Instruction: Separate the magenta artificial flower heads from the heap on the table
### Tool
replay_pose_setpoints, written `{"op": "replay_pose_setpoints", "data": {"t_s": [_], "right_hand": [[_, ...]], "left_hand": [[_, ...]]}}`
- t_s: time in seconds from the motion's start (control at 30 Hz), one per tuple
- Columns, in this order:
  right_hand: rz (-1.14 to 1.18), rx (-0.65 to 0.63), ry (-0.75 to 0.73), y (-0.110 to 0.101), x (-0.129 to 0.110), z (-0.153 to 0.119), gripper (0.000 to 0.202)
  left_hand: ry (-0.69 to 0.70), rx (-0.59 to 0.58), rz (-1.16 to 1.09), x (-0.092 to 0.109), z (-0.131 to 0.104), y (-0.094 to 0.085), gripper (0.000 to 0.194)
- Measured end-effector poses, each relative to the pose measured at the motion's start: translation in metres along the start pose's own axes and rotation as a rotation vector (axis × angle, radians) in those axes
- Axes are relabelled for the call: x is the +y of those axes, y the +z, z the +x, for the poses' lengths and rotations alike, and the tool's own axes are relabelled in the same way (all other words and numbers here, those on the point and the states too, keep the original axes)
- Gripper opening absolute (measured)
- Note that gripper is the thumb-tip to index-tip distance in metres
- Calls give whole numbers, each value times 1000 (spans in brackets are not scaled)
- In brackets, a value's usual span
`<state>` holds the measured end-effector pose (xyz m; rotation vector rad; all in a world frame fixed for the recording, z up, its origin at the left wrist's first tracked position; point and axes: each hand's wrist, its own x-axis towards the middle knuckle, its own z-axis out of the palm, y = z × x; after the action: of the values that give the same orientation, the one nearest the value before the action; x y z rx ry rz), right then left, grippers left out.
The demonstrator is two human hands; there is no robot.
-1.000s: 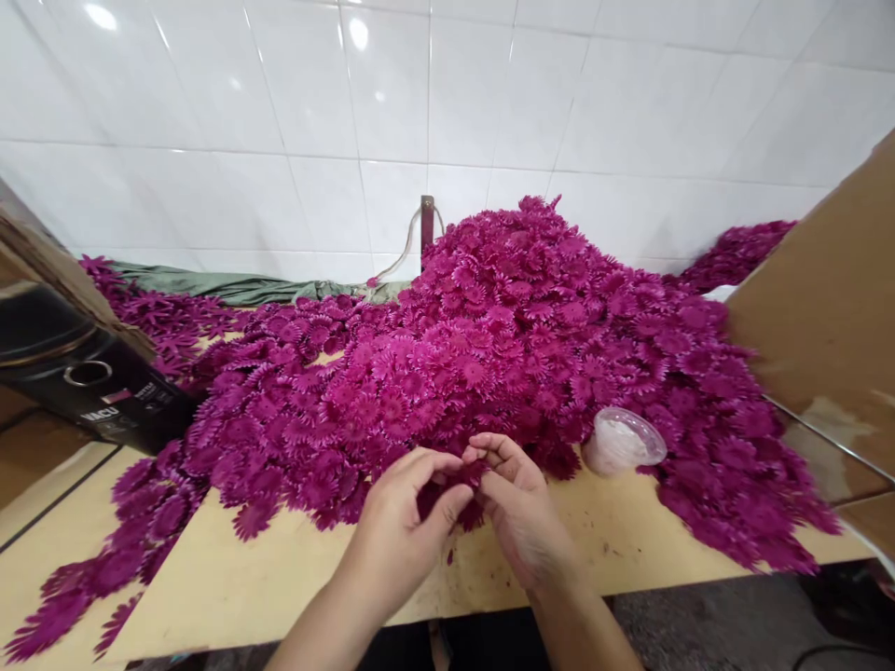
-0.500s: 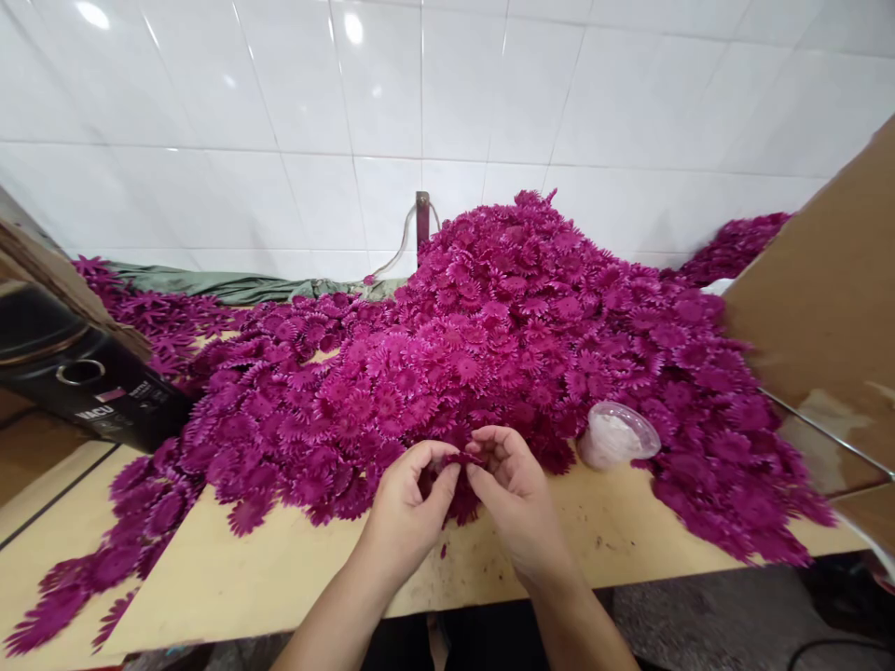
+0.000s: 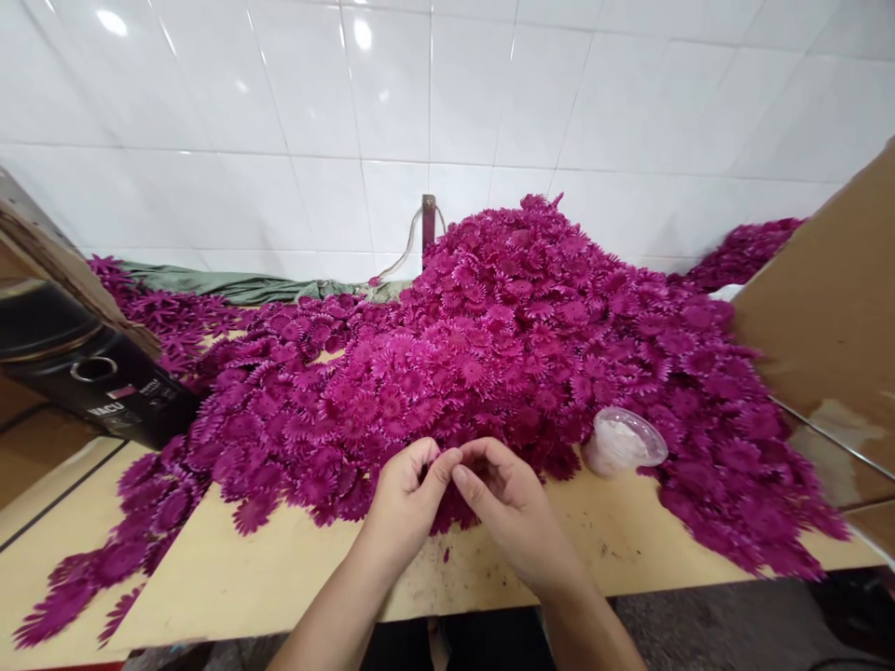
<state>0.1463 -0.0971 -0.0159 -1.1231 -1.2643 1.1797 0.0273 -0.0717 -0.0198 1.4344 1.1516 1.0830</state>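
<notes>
My left hand (image 3: 409, 494) is closed in a pinch, its thumb and index finger meeting the fingertips of my right hand (image 3: 507, 494), which is pinched as well. Between them is a magenta artificial flower piece, almost wholly covered by my fingers now. Both hands are at the front edge of a large heap of magenta artificial flowers (image 3: 468, 373), which have flat round centres and narrow fringed petals. To the right of my right hand, a clear plastic cup (image 3: 625, 442) with whitish contents leans against the heap.
A pale board tabletop (image 3: 258, 578) lies under the heap. On the left stands a black canister (image 3: 104, 373) beside cardboard. A large cardboard box (image 3: 825, 308) closes off the right side. Behind are a white tiled wall (image 3: 280, 84) and green cloth (image 3: 210, 281).
My fingertips have come closer together, hiding the flower piece that showed between them before. The whole view has shifted slightly; the heap and cup stay in place.
</notes>
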Motion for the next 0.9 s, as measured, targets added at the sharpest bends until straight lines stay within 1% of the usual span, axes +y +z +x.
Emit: {"op": "replay_pose_setpoints", "data": {"t_s": [0.07, 0.1, 0.13, 0.27, 0.4, 0.43, 0.53, 0.57, 0.6, 0.63, 0.7, 0.73, 0.8, 0.9], "right_hand": [[68, -101, 35, 0, 0, 1, 12], [98, -104, 44, 0, 1, 1, 12], [117, -72, 42, 1, 1, 1, 12], [116, 178, -40, 4, 3, 5, 12], [92, 345, -86, 4, 4, 14, 13], [96, 403, -83, 1, 4, 17, 14], [101, 642, -79, -13, 4, 24, 18], [69, 687, -81, -17, 5, 25, 18], [1, 655, -71, -20, 5, 26, 16], [-59, 589, -71, -21, 6, 25, 14], [-160, 446, -103, -19, 9, 23, 12], [-196, 414, -143, -17, 9, 21, 14], [-288, 424, -231, -13, 9, 17, 19], [-426, 448, -290, -8, 4, 7, 22]], "left_hand": [[-16, -24, -61, 1, -1, -1, 43], [-13, -33, -82, 0, -1, -2, 45], [-3, -43, -94, 0, -2, -2, 46], [50, -60, -76, -1, -3, 1, 46], [86, -2, -75, -2, -5, 1, 40], [94, 20, -79, -3, -6, -1, 39], [96, 122, -133, -9, -11, -13, 37], [80, 153, -157, -11, -13, -17, 35], [57, 165, -174, -12, -14, -21, 33], [32, 157, -178, -12, -15, -24, 31], [-13, 94, -155, -10, -16, -25, 26], [-23, 60, -141, -8, -16, -24, 25], [-26, 6, -128, -4, -15, -21, 23], [-33, 2, -145, -2, -12, -17, 21]]}}
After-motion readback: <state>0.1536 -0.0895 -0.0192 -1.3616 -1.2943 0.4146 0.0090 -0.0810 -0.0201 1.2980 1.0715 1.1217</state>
